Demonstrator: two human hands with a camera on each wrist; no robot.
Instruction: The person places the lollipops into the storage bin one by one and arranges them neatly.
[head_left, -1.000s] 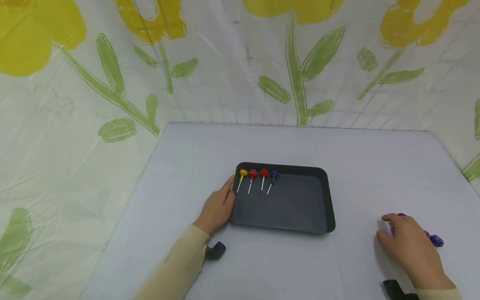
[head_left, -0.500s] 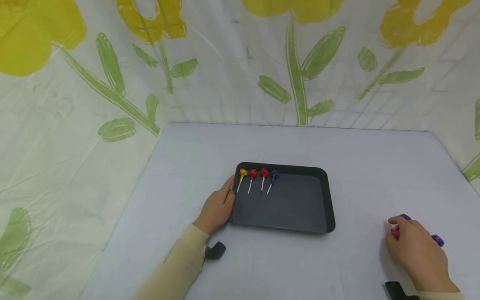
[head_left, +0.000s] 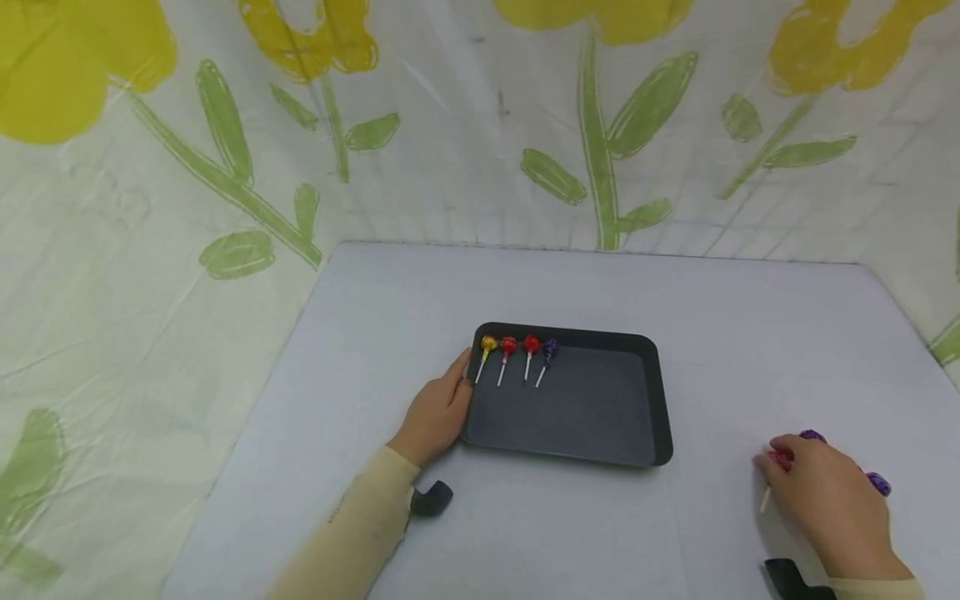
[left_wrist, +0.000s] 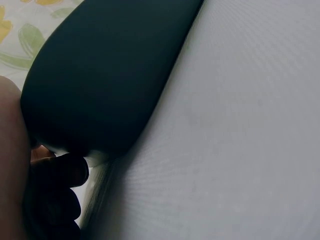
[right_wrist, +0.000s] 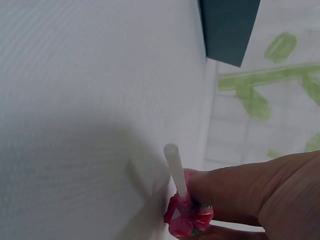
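Observation:
My right hand (head_left: 843, 504) pinches a pink-red wrapped lollipop (right_wrist: 187, 217) between thumb and fingers, low over the table. Its white stick (right_wrist: 175, 167) points away from the grip in the right wrist view. Two purple lollipops, one beyond the fingers (head_left: 812, 435) and one to the right (head_left: 878, 483), are partly hidden by that hand. My left hand (head_left: 433, 417) holds the left edge of a dark grey tray (head_left: 592, 433), fingers curled at its rim in the left wrist view. Along the tray's upper left lie a yellow lollipop (head_left: 488, 344), two red ones (head_left: 507, 345) and a purple one (head_left: 551, 347).
The white table (head_left: 600, 533) carries the tray near its middle. Behind it hangs a pale sheet (head_left: 450, 150) printed with yellow flowers and green stems. A black wrist-camera part (head_left: 432, 500) juts from the left sleeve, another (head_left: 795, 579) from the right.
My right hand first shifts right, then back slightly left. The pink-red lollipop now shows between its thumb and fingers, stick pointing down. The left hand and tray stay put.

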